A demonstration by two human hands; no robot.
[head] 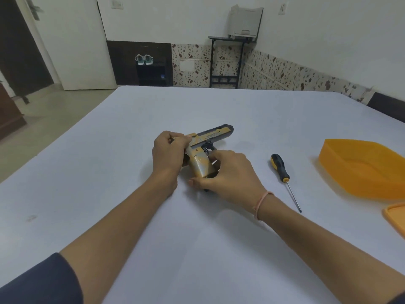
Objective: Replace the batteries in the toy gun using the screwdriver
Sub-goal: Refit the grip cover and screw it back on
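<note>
At the centre of the white surface (197,238): one toy gun (209,139), yellow and grey, barrel pointing toward the far right corner, butt toward the near edge. Left hand (168,150): fingers (175,137) curled tight round the rear end of the gun, thumb on top. Right hand (230,172): fingers (219,154) bent round the front of the butt just below the trigger guard, thumb (197,182) laid along its base; pink band (260,204) at the wrist. Right of the hands, apart from them: one screwdriver (279,166), black and yellow handle, lying flat, tip toward the near edge. Along the right edge: one orange tub (361,167); nearer, part of an orange lid (396,218).
</note>
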